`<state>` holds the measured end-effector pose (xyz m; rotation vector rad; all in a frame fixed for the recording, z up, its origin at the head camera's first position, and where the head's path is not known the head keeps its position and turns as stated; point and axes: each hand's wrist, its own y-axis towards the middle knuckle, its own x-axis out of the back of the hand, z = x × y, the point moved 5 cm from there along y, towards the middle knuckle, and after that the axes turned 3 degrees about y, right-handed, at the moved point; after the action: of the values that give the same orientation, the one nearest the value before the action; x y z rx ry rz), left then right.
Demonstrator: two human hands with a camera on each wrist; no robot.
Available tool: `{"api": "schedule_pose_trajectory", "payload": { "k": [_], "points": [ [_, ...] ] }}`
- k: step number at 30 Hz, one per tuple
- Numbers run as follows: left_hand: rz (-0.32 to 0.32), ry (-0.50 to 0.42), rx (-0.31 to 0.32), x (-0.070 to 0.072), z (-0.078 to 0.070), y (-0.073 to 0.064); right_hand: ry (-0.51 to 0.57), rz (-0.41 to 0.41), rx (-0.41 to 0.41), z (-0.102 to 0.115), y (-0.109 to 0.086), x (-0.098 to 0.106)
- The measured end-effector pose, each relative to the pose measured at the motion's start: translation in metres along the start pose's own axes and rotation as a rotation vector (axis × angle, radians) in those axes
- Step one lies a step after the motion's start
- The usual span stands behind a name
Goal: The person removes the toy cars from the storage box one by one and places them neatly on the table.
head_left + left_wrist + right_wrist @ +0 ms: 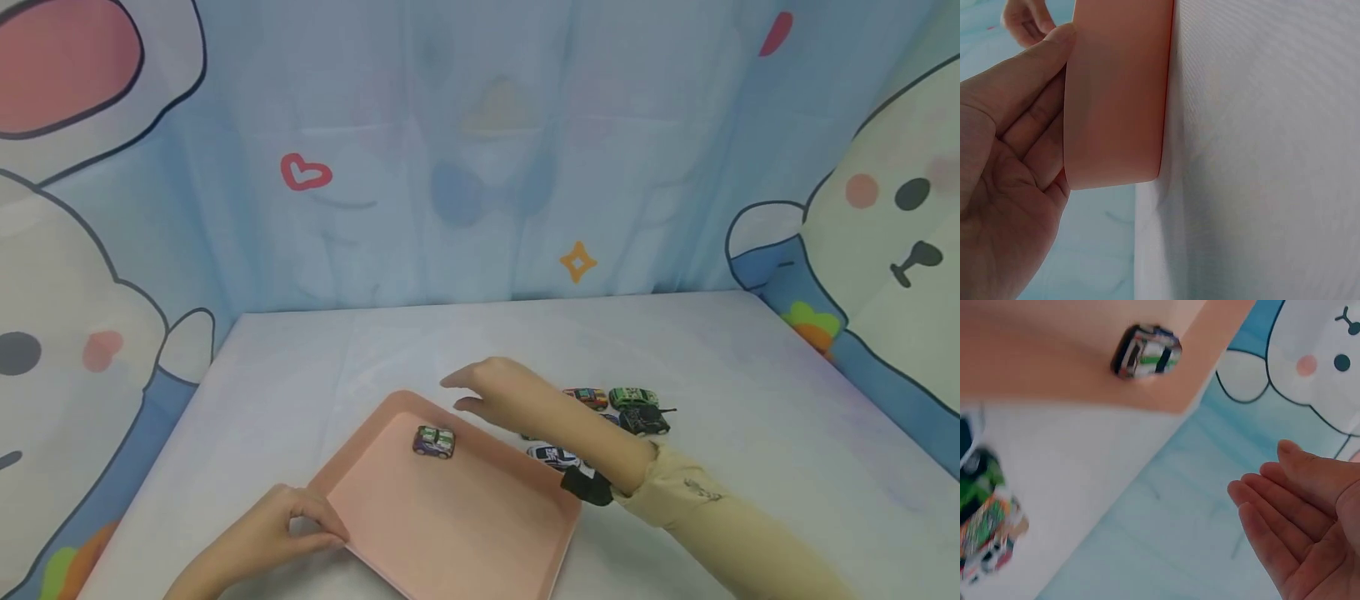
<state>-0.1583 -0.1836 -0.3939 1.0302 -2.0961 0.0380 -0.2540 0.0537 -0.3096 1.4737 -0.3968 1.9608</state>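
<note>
A pink tray [450, 517] lies askew on the table, and one small toy car [433, 442] with green, white and purple markings sits inside near its far corner. My left hand [258, 533] pinches the tray's left rim; the left wrist view shows the thumb on the edge of the tray wall [1116, 106] and the other fingers behind it. Above the tray's far right edge hovers my right hand [502, 396], fingers extended and holding nothing. In the right wrist view its palm [1316, 550] is bare, apart from the toy car.
Right of the tray, several toy vehicles stand together, partly hidden by my right forearm: an orange car [588, 397], a green car [633, 397], a black tank [645, 420] and a white-and-black car [553, 456]. A blue cartoon curtain [360, 250] hangs behind the white table [750, 400].
</note>
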Motion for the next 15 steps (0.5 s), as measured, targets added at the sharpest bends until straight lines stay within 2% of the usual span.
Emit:
{"api": "schedule_pose_trajectory", "payload": {
  "k": [3,7,10,15],
  "points": [
    [-0.002,0.006,-0.003,0.000,0.000,0.000,0.022,0.047,-0.013,0.005,0.011,-0.018],
    [-0.001,0.014,0.001,0.000,0.000,-0.001,0.029,0.067,0.029,0.005,0.023,-0.042],
    [0.000,0.020,0.007,0.000,0.000,-0.001,0.000,0.085,0.033,0.008,0.029,-0.052],
    [0.001,0.015,-0.002,0.000,0.000,-0.002,-0.083,0.142,-0.023,0.015,0.032,-0.061]
  ]
}}
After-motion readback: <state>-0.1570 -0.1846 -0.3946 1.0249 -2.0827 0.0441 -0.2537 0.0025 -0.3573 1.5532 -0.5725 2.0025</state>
